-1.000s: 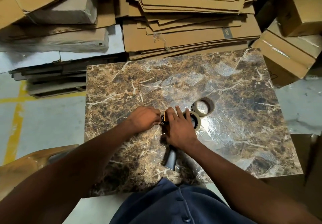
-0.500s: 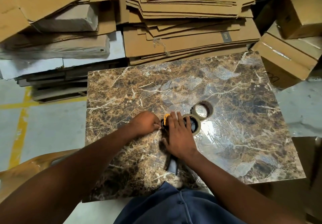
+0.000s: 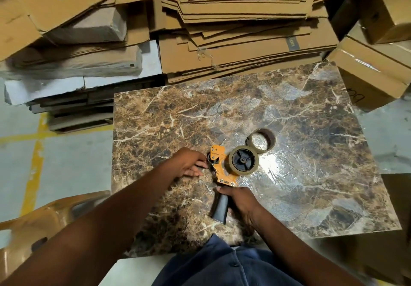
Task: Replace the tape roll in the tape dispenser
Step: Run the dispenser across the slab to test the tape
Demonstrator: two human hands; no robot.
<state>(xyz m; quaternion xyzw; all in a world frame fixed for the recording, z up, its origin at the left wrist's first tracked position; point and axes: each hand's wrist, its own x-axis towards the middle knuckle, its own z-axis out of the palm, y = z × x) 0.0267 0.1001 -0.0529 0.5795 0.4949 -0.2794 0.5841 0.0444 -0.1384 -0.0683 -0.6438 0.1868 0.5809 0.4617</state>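
An orange tape dispenser (image 3: 220, 170) lies flat on the brown marble tabletop (image 3: 289, 185). A brown tape roll (image 3: 243, 161) sits on its black hub. My right hand (image 3: 241, 203) is wrapped around the dispenser's black handle (image 3: 220, 209). My left hand (image 3: 189, 163) rests at the dispenser's front end, fingertips touching the black roller there. An empty cardboard tape core (image 3: 261, 140) lies just beyond the roll, to its upper right.
Stacks of flattened cardboard (image 3: 233, 30) and boxes (image 3: 378, 41) crowd the table's far and right edges. A tan plastic chair (image 3: 33, 225) stands at the lower left. My blue shirt (image 3: 222, 265) is at the near edge.
My right hand has slid back off the dispenser body down to the handle, uncovering the orange frame and the tape roll. My left hand stays at the front end.
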